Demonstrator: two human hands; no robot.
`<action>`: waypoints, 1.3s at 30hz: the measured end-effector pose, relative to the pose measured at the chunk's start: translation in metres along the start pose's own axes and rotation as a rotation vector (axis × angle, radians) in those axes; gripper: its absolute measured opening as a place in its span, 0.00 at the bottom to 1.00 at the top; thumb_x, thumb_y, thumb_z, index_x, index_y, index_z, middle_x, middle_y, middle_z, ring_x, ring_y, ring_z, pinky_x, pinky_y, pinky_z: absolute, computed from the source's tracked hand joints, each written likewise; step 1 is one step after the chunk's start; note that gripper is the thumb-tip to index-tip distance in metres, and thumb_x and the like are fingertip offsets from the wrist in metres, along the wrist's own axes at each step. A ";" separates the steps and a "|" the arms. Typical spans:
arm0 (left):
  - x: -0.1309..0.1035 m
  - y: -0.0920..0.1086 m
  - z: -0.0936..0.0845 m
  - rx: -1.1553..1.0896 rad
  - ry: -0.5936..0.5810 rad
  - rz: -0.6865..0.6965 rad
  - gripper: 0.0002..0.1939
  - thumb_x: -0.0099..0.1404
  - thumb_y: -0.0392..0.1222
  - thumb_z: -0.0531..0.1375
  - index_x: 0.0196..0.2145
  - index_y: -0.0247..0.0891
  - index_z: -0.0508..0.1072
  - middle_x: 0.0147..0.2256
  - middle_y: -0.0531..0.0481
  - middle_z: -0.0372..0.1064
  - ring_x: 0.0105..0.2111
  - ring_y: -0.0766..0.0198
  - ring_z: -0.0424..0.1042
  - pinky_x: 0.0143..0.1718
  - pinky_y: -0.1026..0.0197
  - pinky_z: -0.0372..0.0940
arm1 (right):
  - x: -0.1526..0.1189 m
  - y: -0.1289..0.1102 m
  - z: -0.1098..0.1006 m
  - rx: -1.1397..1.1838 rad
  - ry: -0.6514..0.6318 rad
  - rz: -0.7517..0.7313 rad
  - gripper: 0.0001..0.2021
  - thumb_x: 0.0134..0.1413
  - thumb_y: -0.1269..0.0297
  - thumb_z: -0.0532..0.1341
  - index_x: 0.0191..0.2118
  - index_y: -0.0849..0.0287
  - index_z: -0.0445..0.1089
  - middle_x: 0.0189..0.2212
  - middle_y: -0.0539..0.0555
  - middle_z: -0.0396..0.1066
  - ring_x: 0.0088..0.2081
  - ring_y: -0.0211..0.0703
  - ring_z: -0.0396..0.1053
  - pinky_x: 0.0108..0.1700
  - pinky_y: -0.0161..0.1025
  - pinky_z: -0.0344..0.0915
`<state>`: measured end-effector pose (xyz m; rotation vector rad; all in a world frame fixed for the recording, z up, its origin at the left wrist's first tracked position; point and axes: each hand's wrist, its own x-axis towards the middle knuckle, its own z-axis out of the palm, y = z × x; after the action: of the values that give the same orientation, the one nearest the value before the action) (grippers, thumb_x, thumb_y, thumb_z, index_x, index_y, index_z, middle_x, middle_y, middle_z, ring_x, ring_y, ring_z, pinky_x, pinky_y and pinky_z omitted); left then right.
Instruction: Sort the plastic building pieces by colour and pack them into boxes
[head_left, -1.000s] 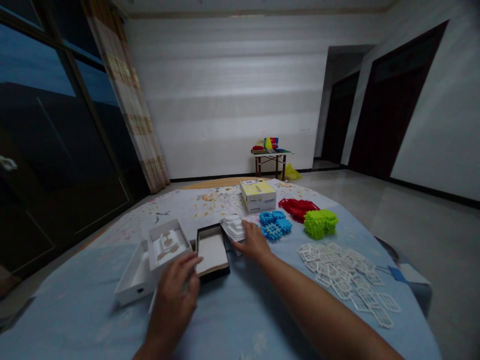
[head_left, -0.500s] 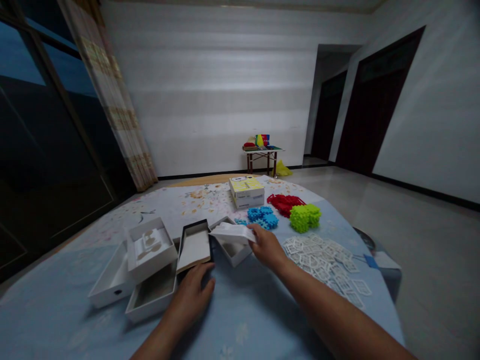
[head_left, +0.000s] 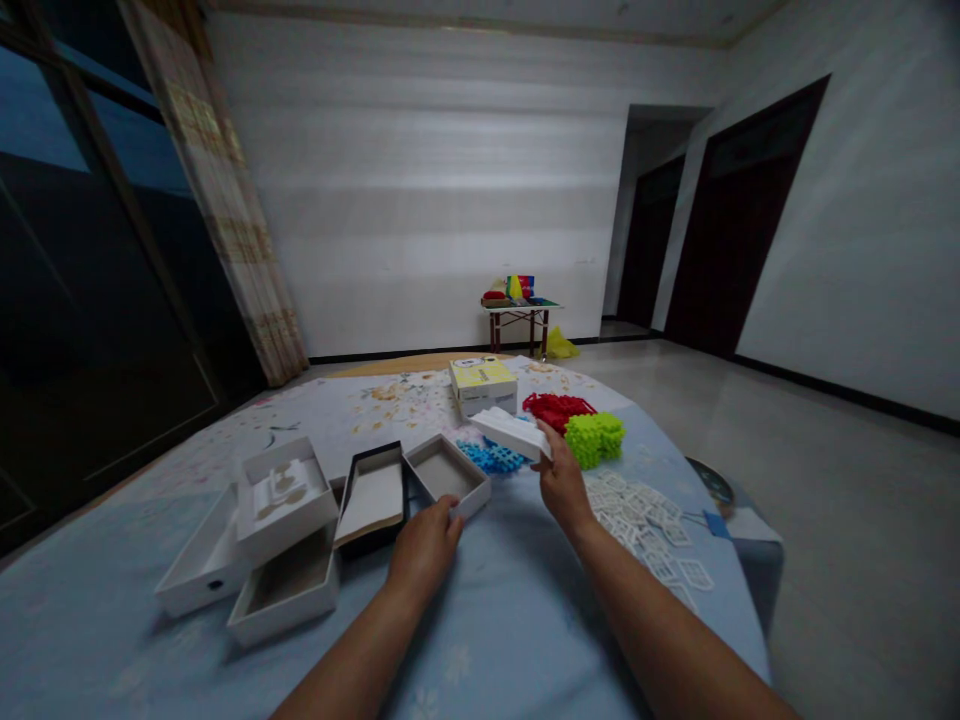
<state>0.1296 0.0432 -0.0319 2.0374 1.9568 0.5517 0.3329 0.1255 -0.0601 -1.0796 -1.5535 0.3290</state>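
Note:
My right hand is closed on a white box insert, held up over the blue gear-shaped pieces. My left hand has its fingertips at the near rim of a small grey-lined white box, fingers curled around its front edge. That box stands bare inside. Touching its left side is a black box with a pale inner panel. Farther left, a white box with a moulded insert rests across two open white boxes, a long one and a grey-lined one.
Behind the hands stands a yellow-and-white box. Red pieces, lime-green blocks and many white square frames lie at the right on the round cloth-covered table. A stool stands by its right edge.
My right hand has lifted the white insert out of the small box and moved it right. My left hand has shifted right from the black box to the small box's rim.

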 end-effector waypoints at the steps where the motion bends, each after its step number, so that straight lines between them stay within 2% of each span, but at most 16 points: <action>1: -0.001 -0.002 -0.001 -0.022 0.007 0.012 0.17 0.64 0.44 0.49 0.44 0.36 0.71 0.37 0.41 0.75 0.38 0.56 0.73 0.38 0.60 0.60 | 0.000 0.003 0.001 -0.004 -0.006 0.005 0.26 0.52 0.73 0.47 0.59 0.58 0.55 0.55 0.59 0.60 0.54 0.49 0.60 0.52 0.53 0.63; 4: -0.016 -0.017 -0.008 -0.107 0.044 0.022 0.17 0.64 0.49 0.49 0.39 0.38 0.72 0.34 0.45 0.75 0.36 0.57 0.73 0.37 0.62 0.61 | 0.002 0.006 0.004 -0.014 -0.027 0.015 0.30 0.49 0.77 0.48 0.60 0.57 0.53 0.54 0.59 0.61 0.55 0.48 0.59 0.54 0.53 0.61; 7: -0.039 -0.040 -0.017 -0.148 0.042 -0.044 0.19 0.60 0.57 0.51 0.35 0.42 0.73 0.29 0.50 0.75 0.31 0.58 0.73 0.33 0.62 0.62 | 0.007 0.004 0.013 -0.042 -0.071 -0.003 0.32 0.46 0.79 0.48 0.60 0.58 0.54 0.54 0.59 0.61 0.56 0.47 0.58 0.57 0.52 0.57; 10: -0.062 -0.065 -0.028 -0.149 0.041 -0.125 0.21 0.57 0.62 0.51 0.31 0.44 0.72 0.27 0.53 0.73 0.27 0.60 0.71 0.30 0.63 0.62 | 0.016 -0.002 0.029 -0.091 -0.154 -0.021 0.32 0.44 0.81 0.48 0.59 0.60 0.55 0.54 0.60 0.60 0.56 0.46 0.57 0.59 0.50 0.53; 14: -0.084 -0.085 -0.041 -0.124 0.130 -0.177 0.24 0.53 0.66 0.52 0.25 0.43 0.70 0.22 0.54 0.69 0.24 0.61 0.69 0.27 0.63 0.62 | 0.029 -0.013 0.059 -0.136 -0.258 -0.034 0.31 0.45 0.82 0.48 0.59 0.66 0.55 0.55 0.63 0.60 0.58 0.45 0.55 0.61 0.47 0.51; 18: -0.094 -0.092 -0.045 -0.137 0.152 -0.175 0.24 0.52 0.66 0.53 0.25 0.42 0.69 0.21 0.54 0.67 0.24 0.62 0.68 0.26 0.63 0.62 | 0.029 -0.022 0.085 -0.145 -0.518 -0.050 0.34 0.44 0.81 0.52 0.61 0.71 0.49 0.58 0.68 0.54 0.60 0.47 0.50 0.61 0.47 0.49; 21: -0.094 -0.100 -0.039 -0.197 0.154 -0.157 0.23 0.52 0.64 0.54 0.31 0.42 0.70 0.22 0.54 0.66 0.24 0.62 0.68 0.25 0.63 0.62 | 0.021 -0.023 0.089 -0.137 -0.663 -0.065 0.37 0.42 0.79 0.57 0.62 0.70 0.49 0.58 0.69 0.53 0.60 0.49 0.50 0.61 0.47 0.50; 23: -0.091 -0.106 -0.032 -0.252 0.173 -0.168 0.25 0.52 0.62 0.55 0.39 0.42 0.69 0.22 0.56 0.64 0.22 0.63 0.67 0.24 0.63 0.62 | 0.016 -0.022 0.084 -0.134 -0.655 -0.076 0.35 0.42 0.78 0.57 0.60 0.67 0.52 0.58 0.67 0.53 0.60 0.48 0.51 0.61 0.48 0.50; 26: -0.084 -0.108 -0.025 -0.347 0.171 -0.193 0.31 0.52 0.61 0.54 0.48 0.39 0.64 0.21 0.58 0.60 0.20 0.64 0.65 0.21 0.63 0.60 | 0.010 -0.019 0.065 -0.124 -0.567 -0.097 0.29 0.45 0.77 0.55 0.58 0.64 0.57 0.56 0.65 0.57 0.59 0.47 0.54 0.59 0.49 0.53; 31: -0.071 -0.087 -0.021 -0.445 -0.017 -0.193 0.26 0.53 0.57 0.54 0.42 0.36 0.69 0.21 0.57 0.59 0.17 0.67 0.61 0.18 0.64 0.57 | -0.002 -0.014 0.024 -0.052 -0.450 -0.065 0.21 0.49 0.73 0.53 0.51 0.62 0.65 0.49 0.61 0.64 0.51 0.46 0.63 0.47 0.45 0.67; 35: -0.055 -0.071 -0.017 -0.553 -0.108 -0.196 0.27 0.50 0.58 0.56 0.40 0.34 0.68 0.20 0.58 0.57 0.16 0.69 0.58 0.16 0.66 0.54 | -0.016 -0.015 0.001 -0.008 -0.413 -0.045 0.17 0.51 0.71 0.52 0.47 0.59 0.68 0.45 0.58 0.67 0.46 0.43 0.67 0.43 0.42 0.69; 39: -0.039 -0.072 -0.016 -0.647 -0.224 -0.224 0.28 0.47 0.64 0.58 0.32 0.34 0.69 0.16 0.59 0.57 0.15 0.69 0.58 0.16 0.66 0.55 | -0.030 -0.020 -0.008 0.002 -0.432 -0.024 0.15 0.53 0.68 0.52 0.45 0.61 0.69 0.43 0.58 0.69 0.43 0.42 0.68 0.44 0.41 0.69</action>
<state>0.0578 0.0069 -0.0531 1.3960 1.5728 0.7445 0.3284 0.0889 -0.0622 -1.0305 -1.9443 0.5754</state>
